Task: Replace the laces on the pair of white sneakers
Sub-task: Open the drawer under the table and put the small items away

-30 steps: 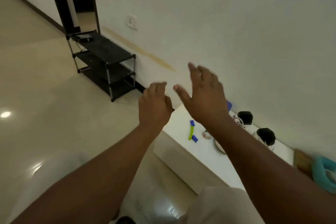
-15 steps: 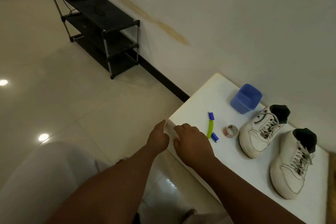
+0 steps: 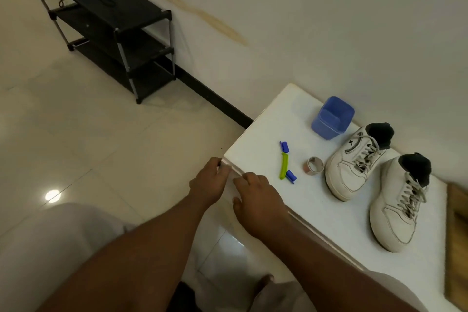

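Standing against the pale wall, a black shelf rack [image 3: 111, 30] takes up the upper left of the head view, with a dark flat device and a cable on its top tier. A white table [image 3: 268, 119] fills the lower right, its near corner pointing at the person, and a glossy tiled floor [image 3: 83, 134] spreads out to the left of it.

Two white sneakers sit on the table, toes toward the person and black-lined openings toward the wall. The left sneaker [image 3: 354, 162] lies just beside the right sneaker [image 3: 400, 200], and both are laced up with greyish laces (the ends trail loosely over the tongues). Behind the left sneaker, near the wall, stands a blue square cup [image 3: 331, 118].

The left hand [image 3: 209, 182] is at the table's near corner, fingers curled over the edge so that it grips the corner. The right hand [image 3: 255, 197] rests just beside it on the same edge, its fingers bent down onto the tabletop and its thumb against the side; whether it truly clamps the edge cannot be told.

Between the hands and the sneakers lie a small roll of tape [image 3: 313, 165] and a green-and-blue clip [image 3: 285, 161], each well apart from the hands.
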The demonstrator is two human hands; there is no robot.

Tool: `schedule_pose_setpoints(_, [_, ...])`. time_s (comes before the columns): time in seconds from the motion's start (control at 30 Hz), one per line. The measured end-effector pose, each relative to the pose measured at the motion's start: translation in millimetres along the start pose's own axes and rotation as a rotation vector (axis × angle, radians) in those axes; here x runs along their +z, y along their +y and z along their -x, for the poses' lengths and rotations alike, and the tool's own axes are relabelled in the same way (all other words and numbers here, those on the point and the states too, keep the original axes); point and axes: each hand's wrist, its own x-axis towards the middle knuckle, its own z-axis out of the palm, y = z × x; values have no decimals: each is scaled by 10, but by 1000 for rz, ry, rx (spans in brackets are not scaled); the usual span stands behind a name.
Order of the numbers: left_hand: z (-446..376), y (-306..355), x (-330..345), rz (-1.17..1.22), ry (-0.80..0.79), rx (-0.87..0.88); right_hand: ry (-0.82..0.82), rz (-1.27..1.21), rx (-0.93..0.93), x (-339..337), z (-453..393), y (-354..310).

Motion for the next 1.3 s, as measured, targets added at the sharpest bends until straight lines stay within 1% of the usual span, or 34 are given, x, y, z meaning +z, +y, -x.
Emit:
schedule_pose_setpoints(0.07, [-8,25,-83,-103,-2,-19,1,-6,5,56,89,1])
schedule_pose_setpoints(0.3, [58,196,-327,-782,-59,31,-61,41,224,306,572,202])
schedule_pose_setpoints(0.4, [171,320,-333,-1055,-47,36,-105,64,220,372,740,203])
schedule_pose_setpoints(0.5, [342,386,-272,-1156,-61,-16,-96,59,200,493,902,105])
schedule_pose_setpoints(0.57, [436,339,-246,-1207,-54,-20,-78,60,175,528,997,32])
schedule_pose_setpoints(0.67, [575,301,-235,-1238,25,-8,-92,12,136,528,1117,-45])
schedule_pose_setpoints(0.73, [673,388,-166,-1210,122,23,-142,-16,104,524,1189,-58])
schedule_pose_setpoints(0.8, [728,591,-53,-1158,221,144,-151,-97,83,504,1219,-39])
schedule_pose_setpoints(0.83, [729,706,13,-1121,253,239,-119,-163,93,461,1217,-17])
schedule_pose_setpoints(0.87, [695,814,112,-1064,262,343,-53,-225,118,396,1194,42])
schedule_pose_setpoints(0.9, [652,914,203,-989,246,418,39,-270,152,313,1147,116])
schedule_pose_setpoints(0.93, [583,998,311,-904,220,454,140,-296,196,228,1072,234])
schedule_pose_setpoints(1.0, [432,1143,500,-799,168,422,295,-291,295,40,873,496])
schedule_pose_setpoints(1.03, [351,1198,595,-802,140,391,331,-283,337,-39,766,628])
schedule_pose_setpoints(1.1, [202,1296,768,-839,75,311,345,-294,389,-155,549,867])
schedule_pose_setpoints(1.17, [112,1341,883,-853,30,244,348,-305,383,-209,361,1004])
schedule_pose_setpoints(1.23, [40,1357,945,-868,36,242,354,-262,329,-179,199,1082])
schedule_pose_setpoints(1.3, [-4,1332,948,-840,65,277,333,-237,321,-118,106,1126])
